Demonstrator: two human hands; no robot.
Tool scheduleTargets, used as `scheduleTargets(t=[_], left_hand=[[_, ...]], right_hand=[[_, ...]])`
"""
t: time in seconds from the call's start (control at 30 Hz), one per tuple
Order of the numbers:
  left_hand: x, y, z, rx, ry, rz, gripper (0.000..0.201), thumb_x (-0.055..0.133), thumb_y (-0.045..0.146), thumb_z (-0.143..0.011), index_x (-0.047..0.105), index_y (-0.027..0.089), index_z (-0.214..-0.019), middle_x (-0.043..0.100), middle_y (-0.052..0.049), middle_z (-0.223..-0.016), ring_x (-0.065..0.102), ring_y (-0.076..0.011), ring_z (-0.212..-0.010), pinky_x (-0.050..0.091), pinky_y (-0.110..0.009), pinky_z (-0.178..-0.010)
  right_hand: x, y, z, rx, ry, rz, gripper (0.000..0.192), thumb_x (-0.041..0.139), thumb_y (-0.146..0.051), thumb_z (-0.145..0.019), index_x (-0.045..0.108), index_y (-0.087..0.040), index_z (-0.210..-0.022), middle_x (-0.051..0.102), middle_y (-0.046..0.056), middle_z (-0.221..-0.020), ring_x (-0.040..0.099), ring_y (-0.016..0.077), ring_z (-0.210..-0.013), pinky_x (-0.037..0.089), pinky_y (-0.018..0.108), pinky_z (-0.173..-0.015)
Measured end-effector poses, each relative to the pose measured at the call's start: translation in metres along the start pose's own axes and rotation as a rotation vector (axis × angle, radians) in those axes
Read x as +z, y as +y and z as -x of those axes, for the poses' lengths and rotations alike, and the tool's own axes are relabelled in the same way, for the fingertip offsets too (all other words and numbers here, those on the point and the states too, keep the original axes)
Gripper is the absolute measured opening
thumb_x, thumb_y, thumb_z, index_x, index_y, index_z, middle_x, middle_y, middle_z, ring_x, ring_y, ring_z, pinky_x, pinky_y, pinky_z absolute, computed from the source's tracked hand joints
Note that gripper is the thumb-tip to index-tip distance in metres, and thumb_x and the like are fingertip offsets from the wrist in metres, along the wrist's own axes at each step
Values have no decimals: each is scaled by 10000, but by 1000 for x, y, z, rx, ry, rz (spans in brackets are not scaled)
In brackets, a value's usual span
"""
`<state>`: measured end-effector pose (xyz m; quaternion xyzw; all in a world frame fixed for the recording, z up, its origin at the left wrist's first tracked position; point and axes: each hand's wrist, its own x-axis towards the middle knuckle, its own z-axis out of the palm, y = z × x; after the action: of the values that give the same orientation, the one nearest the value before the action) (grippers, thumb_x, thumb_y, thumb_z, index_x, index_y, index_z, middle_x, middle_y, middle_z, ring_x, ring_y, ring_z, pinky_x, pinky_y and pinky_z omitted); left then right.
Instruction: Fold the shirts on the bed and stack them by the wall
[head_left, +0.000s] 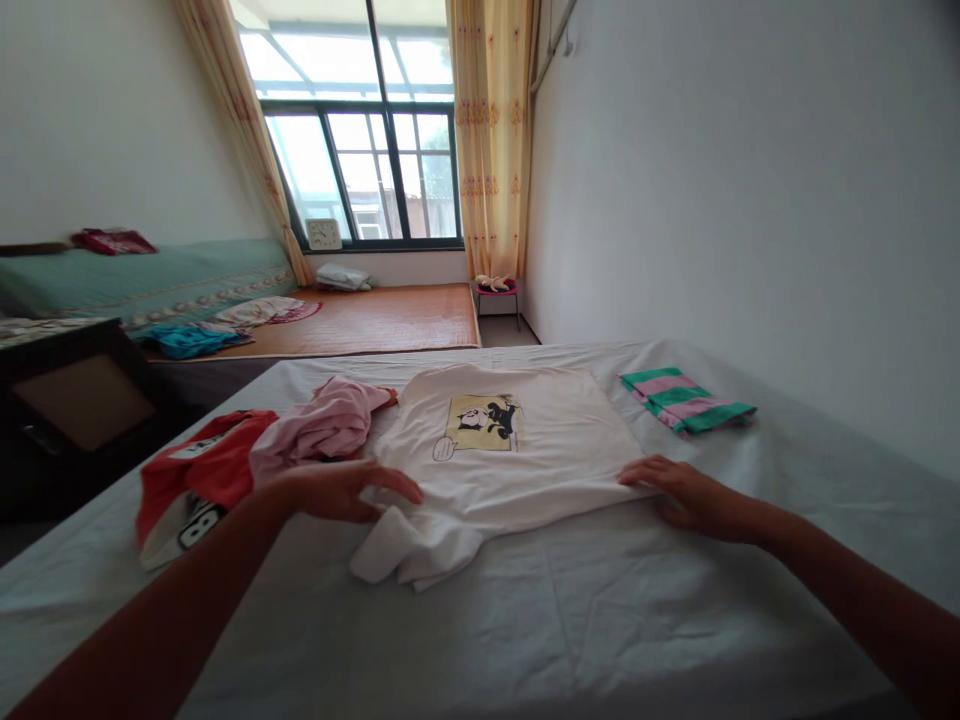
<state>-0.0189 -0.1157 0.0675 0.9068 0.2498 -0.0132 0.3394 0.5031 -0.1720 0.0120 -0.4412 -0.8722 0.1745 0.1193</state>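
A white T-shirt (pixel 510 450) with a yellow cartoon print lies spread on the bed's white sheet (pixel 525 620). My left hand (pixel 341 490) rests flat on its left edge, fingers pointing right, just above a bunched sleeve. My right hand (pixel 686 495) presses on the shirt's right bottom edge, fingers on the cloth. Neither hand visibly grips the fabric.
A pink garment (pixel 322 425) and a red-and-white one (pixel 199 480) lie heaped at the left. A folded green-and-pink striped cloth (pixel 686 400) sits at the right near the wall. Beyond are a dark cabinet (pixel 75 410), a wooden platform (pixel 375 320), a small stool (pixel 496 290) and a window.
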Motion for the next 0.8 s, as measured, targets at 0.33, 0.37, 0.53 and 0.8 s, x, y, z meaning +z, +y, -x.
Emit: scheduleTargets(t=[0.33, 0.37, 0.53, 0.8], left_hand=[[35, 12, 3, -171, 343, 218, 368, 500, 452, -891, 679, 131, -884, 672, -63, -795, 610, -178, -727, 465, -226, -642], [33, 10, 5, -202, 349, 228, 382, 494, 462, -892, 676, 127, -877, 668, -55, -763, 602, -173, -699, 456, -221, -615], [31, 13, 11, -125, 220, 192, 371, 572, 414, -859, 648, 209, -1159, 654, -79, -1134, 597, -234, -1031, 454, -281, -888], [24, 33, 5, -46, 59, 203, 299, 580, 414, -855, 733, 211, -1013, 668, -83, -1082, 614, -219, -978, 453, -287, -906]], right_hand=[[-16, 9, -19, 220, 217, -257, 457, 432, -542, -881, 667, -197, -1066, 688, 62, -919, 613, 226, -852, 477, 360, -815], [-20, 8, -17, 242, 201, -269, 480, 426, -565, -875, 671, -196, -1060, 688, 62, -912, 614, 229, -853, 476, 363, -818], [-19, -1, 3, 131, -82, -321, 510, 603, -482, -790, 586, -253, -1245, 621, 79, -1216, 564, 267, -1112, 431, 385, -957], [3, 2, -3, 90, 45, -139, 397, 538, -213, -755, 659, -243, -1132, 665, 67, -1125, 589, 255, -1061, 417, 382, -960]])
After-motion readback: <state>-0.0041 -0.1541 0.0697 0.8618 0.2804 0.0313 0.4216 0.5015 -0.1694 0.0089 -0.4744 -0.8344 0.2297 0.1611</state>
